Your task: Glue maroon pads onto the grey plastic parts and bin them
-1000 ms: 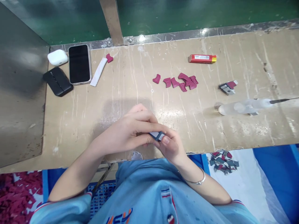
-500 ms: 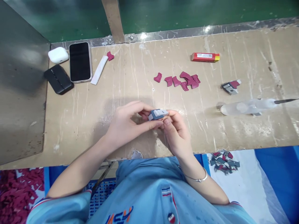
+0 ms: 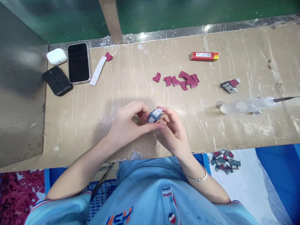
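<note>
A small dark grey and light grey plastic part (image 3: 155, 115) is pinched between my two hands, just above the front of the bench. My left hand (image 3: 127, 123) grips its left side, fingers curled behind and thumb along the near edge. On the right side, the fingertips and thumb of my right hand (image 3: 174, 131) close on the same part; its underside is hidden by the fingers. Beyond my hands lie several loose maroon pieces (image 3: 175, 81). To the right sits a similar grey part (image 3: 231, 85) with a maroon piece on it.
A translucent bottle with a thin dark tip (image 3: 248, 105) lies at the right. Further back are a red box (image 3: 203, 56), a phone (image 3: 79, 63), a black case (image 3: 57, 80), a white case (image 3: 57, 56) and a white strip (image 3: 97, 71). Below the bench, grey-maroon parts (image 3: 225, 161) are heaped.
The grey part has turned in my fingers, its light tab now pointing up and to the right. My right fingers have shifted their hold a little to the left.
</note>
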Demonstrator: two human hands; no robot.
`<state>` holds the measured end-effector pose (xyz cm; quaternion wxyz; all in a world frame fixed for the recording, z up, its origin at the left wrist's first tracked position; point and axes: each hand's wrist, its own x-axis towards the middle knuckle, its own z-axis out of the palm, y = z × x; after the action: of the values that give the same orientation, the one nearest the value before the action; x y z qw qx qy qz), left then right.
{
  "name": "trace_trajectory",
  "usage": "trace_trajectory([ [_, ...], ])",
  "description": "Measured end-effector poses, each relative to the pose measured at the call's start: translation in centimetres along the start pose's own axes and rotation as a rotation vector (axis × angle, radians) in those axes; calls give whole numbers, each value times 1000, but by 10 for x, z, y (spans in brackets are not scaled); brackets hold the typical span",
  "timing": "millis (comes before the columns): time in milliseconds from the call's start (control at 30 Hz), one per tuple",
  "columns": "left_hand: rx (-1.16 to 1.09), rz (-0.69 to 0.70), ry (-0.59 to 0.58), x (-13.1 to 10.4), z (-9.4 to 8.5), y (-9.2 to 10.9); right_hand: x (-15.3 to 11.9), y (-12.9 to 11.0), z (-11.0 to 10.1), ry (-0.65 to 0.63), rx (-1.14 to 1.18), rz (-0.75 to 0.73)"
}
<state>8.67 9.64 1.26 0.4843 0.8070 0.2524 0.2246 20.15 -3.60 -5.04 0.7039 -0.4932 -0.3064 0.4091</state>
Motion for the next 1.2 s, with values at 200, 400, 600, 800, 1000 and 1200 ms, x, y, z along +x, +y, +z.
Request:
trace_trajectory([
  [200, -100, 8, -196, 0, -6, -4, -8, -18, -9, -102, -379, -110],
  [400, -197, -146, -249, 0, -2, -4, -7, -56, -105, 887, -654, -586],
  [600, -125, -142, -159, 1, 0, -7, 2, -60, -219, 832, -1153, -332],
  [800, -119, -83, -99, 0, 2, -11, -3, -69, -237, 847, -1288, -151],
  [1000, -256, -54, -60, -2, 5, -11, -20, -80, -193, 1100, -975, -526],
  [1200, -312, -13, -134, -3, 7, -5, -35, -59, -55, 376, -481, -369],
])
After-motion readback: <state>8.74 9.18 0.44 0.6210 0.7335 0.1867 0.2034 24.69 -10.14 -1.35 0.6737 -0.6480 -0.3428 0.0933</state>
